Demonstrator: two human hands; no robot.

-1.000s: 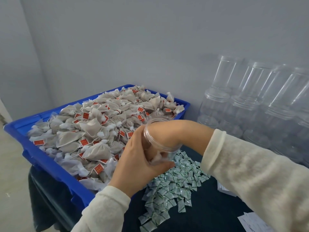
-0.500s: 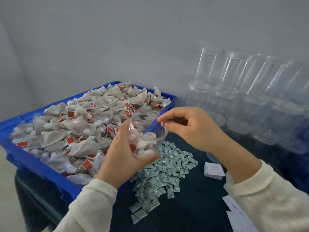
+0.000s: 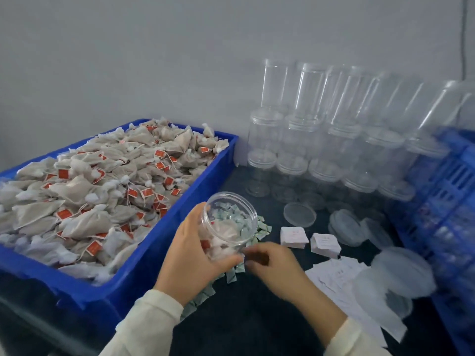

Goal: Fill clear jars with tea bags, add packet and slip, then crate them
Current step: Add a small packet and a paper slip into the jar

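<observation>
Left hand wrapped round the clear jar, grasping it low on the wall and tipping the open mouth up and toward the wearer, probably to leave a free way in from the right. Jar held above the near edge of the spread of green-white packets on the dark bench, just beside the blue bin heaped with tea bags, already carrying several bags at its bottom. Right hand down at the packet pile just below the jar, fingers bent and blurred; whether pinching a packet, cannot tell. Likely the packet step, with supplies laid out in working order: bags at left, packets in the middle, white slips in two small stacks just to the right, loose lids beyond, empty jars stacked against the wall, blue crate at far right for finished ones.
</observation>
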